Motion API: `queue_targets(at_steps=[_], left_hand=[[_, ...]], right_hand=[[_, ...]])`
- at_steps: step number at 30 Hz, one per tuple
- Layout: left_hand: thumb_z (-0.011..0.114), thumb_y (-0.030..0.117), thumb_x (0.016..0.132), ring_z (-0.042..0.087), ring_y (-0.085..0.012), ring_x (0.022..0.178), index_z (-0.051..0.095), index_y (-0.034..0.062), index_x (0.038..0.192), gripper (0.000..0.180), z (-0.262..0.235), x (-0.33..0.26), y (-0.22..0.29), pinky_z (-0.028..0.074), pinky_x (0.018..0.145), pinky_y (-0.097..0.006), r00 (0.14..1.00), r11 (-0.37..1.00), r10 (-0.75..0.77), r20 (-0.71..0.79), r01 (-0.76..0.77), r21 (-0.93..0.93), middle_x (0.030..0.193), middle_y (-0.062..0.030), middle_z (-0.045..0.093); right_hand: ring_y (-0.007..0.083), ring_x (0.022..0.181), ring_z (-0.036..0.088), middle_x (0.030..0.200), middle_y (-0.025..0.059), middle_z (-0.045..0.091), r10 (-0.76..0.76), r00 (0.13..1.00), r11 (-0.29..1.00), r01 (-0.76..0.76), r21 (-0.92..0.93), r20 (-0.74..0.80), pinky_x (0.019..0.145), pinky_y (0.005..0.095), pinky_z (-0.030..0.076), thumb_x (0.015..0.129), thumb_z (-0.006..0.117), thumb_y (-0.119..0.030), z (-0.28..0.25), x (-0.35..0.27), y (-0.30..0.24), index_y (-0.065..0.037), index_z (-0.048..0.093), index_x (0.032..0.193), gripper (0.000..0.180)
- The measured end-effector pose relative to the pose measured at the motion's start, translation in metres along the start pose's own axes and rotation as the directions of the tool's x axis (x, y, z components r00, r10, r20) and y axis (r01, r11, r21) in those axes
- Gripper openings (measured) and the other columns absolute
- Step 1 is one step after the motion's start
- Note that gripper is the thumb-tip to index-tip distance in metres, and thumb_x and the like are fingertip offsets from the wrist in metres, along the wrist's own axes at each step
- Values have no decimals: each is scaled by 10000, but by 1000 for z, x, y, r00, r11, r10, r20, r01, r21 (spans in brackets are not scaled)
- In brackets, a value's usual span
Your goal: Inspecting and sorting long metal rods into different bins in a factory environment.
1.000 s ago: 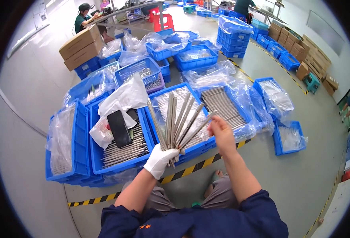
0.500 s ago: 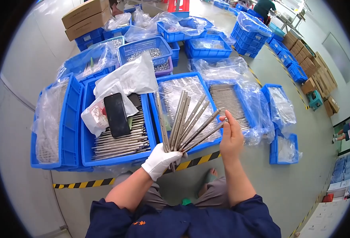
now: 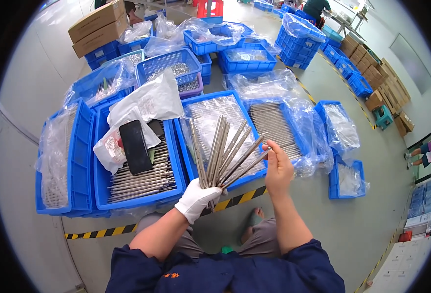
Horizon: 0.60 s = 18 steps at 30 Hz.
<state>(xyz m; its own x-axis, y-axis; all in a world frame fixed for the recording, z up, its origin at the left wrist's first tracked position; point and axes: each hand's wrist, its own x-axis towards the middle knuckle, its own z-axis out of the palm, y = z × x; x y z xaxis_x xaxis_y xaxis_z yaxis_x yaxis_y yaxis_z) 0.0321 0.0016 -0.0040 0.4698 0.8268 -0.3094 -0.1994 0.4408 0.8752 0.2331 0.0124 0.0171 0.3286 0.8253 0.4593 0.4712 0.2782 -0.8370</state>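
My left hand [image 3: 196,200], in a white glove, is closed round the lower ends of several narrow metal rails [image 3: 221,151] with small holes along them. They fan out upward from the grip. My bare right hand [image 3: 279,171] pinches the far tip of the rightmost rail [image 3: 247,170] between thumb and fingers. Behind the fan lies a blue bin [image 3: 181,132] of rails under clear plastic. To its left, another blue bin [image 3: 147,199] is full of similar metal pieces. A black phone [image 3: 135,146] and a white plastic bag [image 3: 152,100] rest on top of those.
A plastic-lined blue bin of rails [image 3: 274,124] sits at the right. Blue baskets of small metal parts [image 3: 174,69] stand behind, with cardboard boxes [image 3: 98,29] at the back left. Yellow-black tape [image 3: 100,232] crosses the floor. A person [image 3: 317,10] is far off.
The surroundings have shifted slightly left in the picture. Both hands keep their grips; the right hand and the rail tips sit a little further left.
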Motion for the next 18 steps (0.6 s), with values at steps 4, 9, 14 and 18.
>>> queue_targets(at_steps=[4,9,14,18], left_hand=[[572,101,689,484,-84,535,578,-9,797,154,-7,-3,12,389,484,-212,997,999,-47,53,46,23,689,-75,582],[583,94,687,476,-85,579,571,7,836,173,-7,-9,20,391,529,-218,993,988,-62,104,46,147,692,-36,556],[587,103,698,489,-83,593,574,10,851,179,-3,-6,16,397,534,-221,999,998,-46,15,46,40,694,-30,559],[589,122,714,504,-89,564,571,16,872,191,-9,0,8,397,499,-216,999,1000,-9,-42,10,8,676,-40,565]], right_hand=[[101,795,549,911,61,588,204,865,821,-406,401,458,711,219,443,779,526,-18,-38,17,-7,12,546,989,213],[87,787,532,841,34,576,195,655,751,-579,318,730,708,219,429,737,587,-18,-43,15,10,-12,557,917,183],[74,760,533,840,31,580,257,626,802,-563,199,736,672,205,426,767,592,-91,21,-34,5,-2,545,965,222],[79,749,534,844,39,583,265,683,722,-609,329,681,670,204,427,785,574,-92,37,-44,-1,6,530,982,224]])
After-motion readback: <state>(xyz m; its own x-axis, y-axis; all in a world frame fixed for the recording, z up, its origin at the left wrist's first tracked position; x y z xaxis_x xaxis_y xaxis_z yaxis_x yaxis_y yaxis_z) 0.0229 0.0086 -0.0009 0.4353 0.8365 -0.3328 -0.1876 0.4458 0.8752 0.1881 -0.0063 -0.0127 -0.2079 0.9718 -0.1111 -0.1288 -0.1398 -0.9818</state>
